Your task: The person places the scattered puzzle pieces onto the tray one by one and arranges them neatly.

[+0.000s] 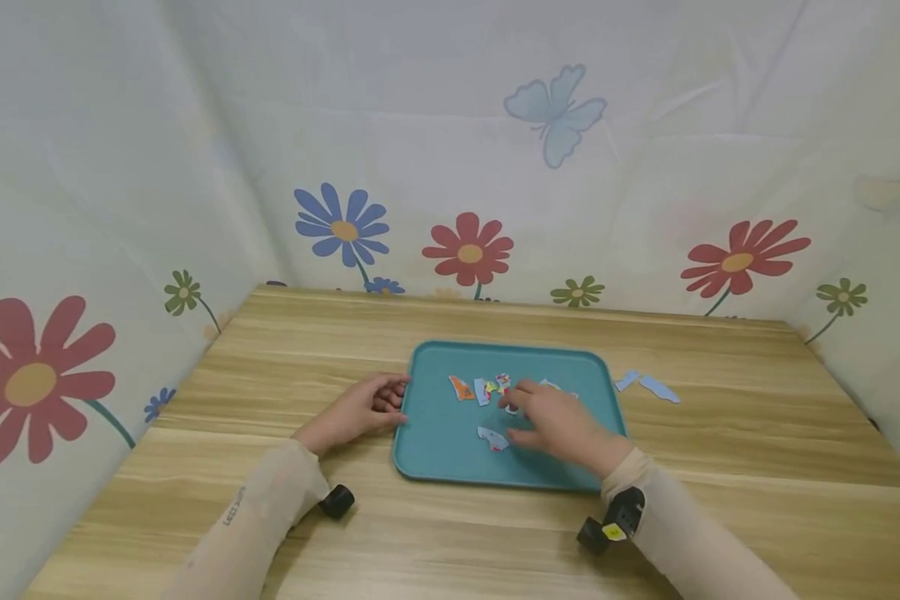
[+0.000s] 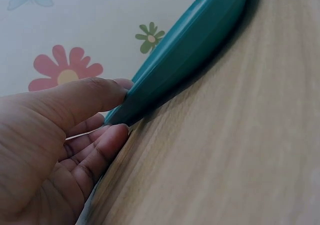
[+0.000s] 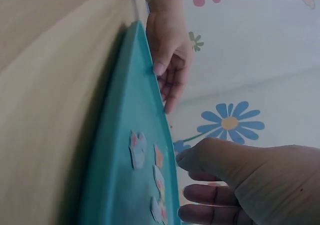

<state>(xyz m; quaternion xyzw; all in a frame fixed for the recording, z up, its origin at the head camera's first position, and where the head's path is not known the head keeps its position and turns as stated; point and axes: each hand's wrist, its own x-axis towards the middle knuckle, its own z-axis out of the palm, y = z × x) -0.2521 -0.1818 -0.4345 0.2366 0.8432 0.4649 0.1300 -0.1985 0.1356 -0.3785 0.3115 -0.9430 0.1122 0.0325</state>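
A teal tray (image 1: 442, 467) holds several torn paper scraps with coloured print. Beside its left rim is my left hand (image 1: 363, 408); in the left wrist view the thumb (image 2: 100, 95) and bent fingers grip the tray edge. My right hand (image 1: 558, 421) hovers over the tray with fingers bent and thumb apart. A small scrap (image 1: 512, 409) lies under its fingertips, and contact is unclear. Left of it are an orange scrap (image 1: 461, 388) and a pale blue scrap (image 1: 482, 392); another blue scrap (image 1: 492, 438) lies nearer me. The right hand partly hides scraps behind it.
Two light blue scraps, a small one (image 1: 627, 380) and a longer one (image 1: 658, 388), lie on the wooden table (image 1: 757, 417) right of the tray. A flower-printed white curtain (image 1: 420, 125) closes off the back and sides.
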